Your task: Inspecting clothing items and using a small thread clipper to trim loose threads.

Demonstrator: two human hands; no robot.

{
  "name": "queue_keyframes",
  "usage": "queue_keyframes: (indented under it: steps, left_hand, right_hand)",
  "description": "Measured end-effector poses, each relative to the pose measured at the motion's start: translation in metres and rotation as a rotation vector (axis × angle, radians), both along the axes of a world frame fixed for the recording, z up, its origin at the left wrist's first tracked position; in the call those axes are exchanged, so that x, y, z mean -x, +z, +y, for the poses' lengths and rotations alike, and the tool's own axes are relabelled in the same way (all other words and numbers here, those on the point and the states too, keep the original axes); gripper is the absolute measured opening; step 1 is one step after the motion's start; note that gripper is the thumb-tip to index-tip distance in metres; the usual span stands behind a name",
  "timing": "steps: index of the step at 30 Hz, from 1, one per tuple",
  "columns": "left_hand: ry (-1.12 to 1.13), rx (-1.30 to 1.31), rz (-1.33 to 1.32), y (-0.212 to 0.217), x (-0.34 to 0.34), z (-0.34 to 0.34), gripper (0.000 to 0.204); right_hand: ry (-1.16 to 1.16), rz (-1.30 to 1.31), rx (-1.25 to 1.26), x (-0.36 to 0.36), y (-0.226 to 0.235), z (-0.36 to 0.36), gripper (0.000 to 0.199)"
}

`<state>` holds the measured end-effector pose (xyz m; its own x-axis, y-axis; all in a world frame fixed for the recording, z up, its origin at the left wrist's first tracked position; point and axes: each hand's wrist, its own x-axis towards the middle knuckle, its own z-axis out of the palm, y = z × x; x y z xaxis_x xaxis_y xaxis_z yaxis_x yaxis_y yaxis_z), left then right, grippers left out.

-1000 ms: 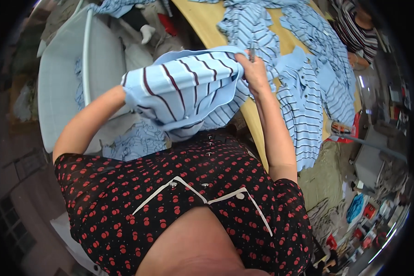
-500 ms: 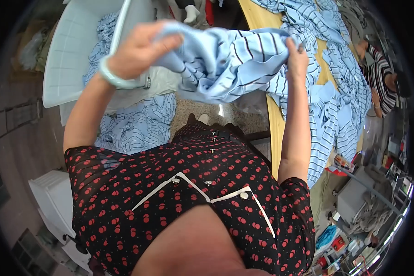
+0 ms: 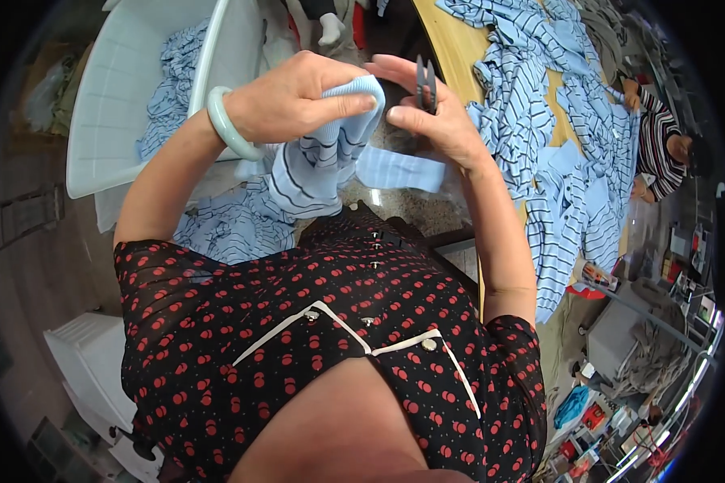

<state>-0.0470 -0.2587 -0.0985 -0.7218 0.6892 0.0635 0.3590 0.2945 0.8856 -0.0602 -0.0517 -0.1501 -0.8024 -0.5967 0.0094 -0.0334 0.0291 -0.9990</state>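
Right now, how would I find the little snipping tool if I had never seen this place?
Start at the long wooden table heaped with blue striped garments. Come in front of it to the person's right hand, close to the left hand pinching a light blue striped garment. The small dark thread snips stick up from the right hand's fingers: the only dark, metal thing among soft blue cloth.

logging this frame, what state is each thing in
left hand: pinching the light blue striped knit garment's ribbed edge
right hand: holding small dark metal snips
light blue striped knit garment: bunched, hanging down
small dark metal snips: upright, blades seem closed
pale plastic bin: holds striped garments
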Motion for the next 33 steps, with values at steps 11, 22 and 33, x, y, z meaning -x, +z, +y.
queue_keyframes:
  steps: [11,22,33]
  left_hand:
    - [0.156,-0.139,-0.033,0.003,-0.021,-0.037,0.020]
    - [0.621,0.464,0.526,-0.048,-0.038,-0.072,0.032]
    - [0.390,0.650,0.856,-0.079,0.051,-0.081,0.023]
  right_hand:
    - [0.308,0.007,-0.140,0.006,-0.023,-0.043,0.038]
    - [-0.257,0.600,-0.376,-0.008,0.022,-0.032,0.018]
    - [-0.239,0.984,-0.943,0.076,-0.013,0.012,0.025]
